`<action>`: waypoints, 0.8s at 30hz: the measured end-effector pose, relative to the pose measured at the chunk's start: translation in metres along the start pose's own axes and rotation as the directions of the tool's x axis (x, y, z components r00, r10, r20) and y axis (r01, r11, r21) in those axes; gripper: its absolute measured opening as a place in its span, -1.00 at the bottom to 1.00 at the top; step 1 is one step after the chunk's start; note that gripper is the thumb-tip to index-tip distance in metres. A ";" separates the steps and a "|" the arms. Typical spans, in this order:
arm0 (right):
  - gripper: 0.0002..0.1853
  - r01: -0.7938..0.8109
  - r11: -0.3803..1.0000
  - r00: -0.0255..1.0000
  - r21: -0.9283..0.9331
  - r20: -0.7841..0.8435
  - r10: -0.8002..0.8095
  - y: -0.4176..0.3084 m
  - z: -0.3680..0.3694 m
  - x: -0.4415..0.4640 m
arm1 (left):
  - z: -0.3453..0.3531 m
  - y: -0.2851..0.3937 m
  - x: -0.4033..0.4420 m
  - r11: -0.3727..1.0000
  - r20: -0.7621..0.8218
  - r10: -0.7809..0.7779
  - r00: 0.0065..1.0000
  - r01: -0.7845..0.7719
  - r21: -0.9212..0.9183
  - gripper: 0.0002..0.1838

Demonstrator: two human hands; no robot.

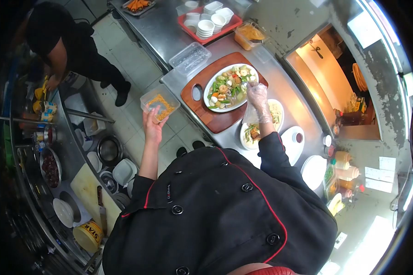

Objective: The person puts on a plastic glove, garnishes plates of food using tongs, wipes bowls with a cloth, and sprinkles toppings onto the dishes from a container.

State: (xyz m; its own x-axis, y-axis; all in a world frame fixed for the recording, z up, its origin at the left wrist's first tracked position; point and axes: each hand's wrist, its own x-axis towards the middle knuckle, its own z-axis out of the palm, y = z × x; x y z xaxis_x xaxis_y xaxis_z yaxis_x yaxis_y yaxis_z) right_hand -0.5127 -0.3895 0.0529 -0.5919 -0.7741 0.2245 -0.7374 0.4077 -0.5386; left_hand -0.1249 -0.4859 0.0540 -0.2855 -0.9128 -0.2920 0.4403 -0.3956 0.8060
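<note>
My left hand (153, 123) is bare and holds a clear plastic container (147, 97) with orange-yellow bits inside, out past the counter's left edge. My right hand (258, 95), in a clear plastic glove, is over the right end of an oval white plate (209, 88) of mixed vegetables. Its fingers are pressed together, and what they hold, if anything, is too small to make out. The plate rests on a brown wooden board (219, 123). Below my right hand, a second oval plate (243, 140) with food is partly covered by my glove and forearm.
A red tray (237, 21) of white bowls and an orange-filled container (243, 42) stand at the back. An empty clear container (190, 57) lies left of them. White plates (314, 172) and bottles (348, 173) are at right. A co-worker (73, 50) leans over the left counter.
</note>
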 end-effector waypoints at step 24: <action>-0.69 -0.090 0.996 0.995 -0.021 0.039 0.091 -0.011 -0.008 -0.028 | -0.005 -0.008 -0.010 0.999 -0.049 -0.044 0.998 0.044 -0.007 -0.40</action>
State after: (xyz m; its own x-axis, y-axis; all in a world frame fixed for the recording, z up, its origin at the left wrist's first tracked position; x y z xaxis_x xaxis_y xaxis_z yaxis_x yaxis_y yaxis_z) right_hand -0.4910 -0.3688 0.0587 -0.6436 -0.7520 0.1427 -0.6876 0.4860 -0.5395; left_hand -0.1212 -0.4743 0.0480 -0.2623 -0.8983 -0.3525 0.4330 -0.4360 0.7889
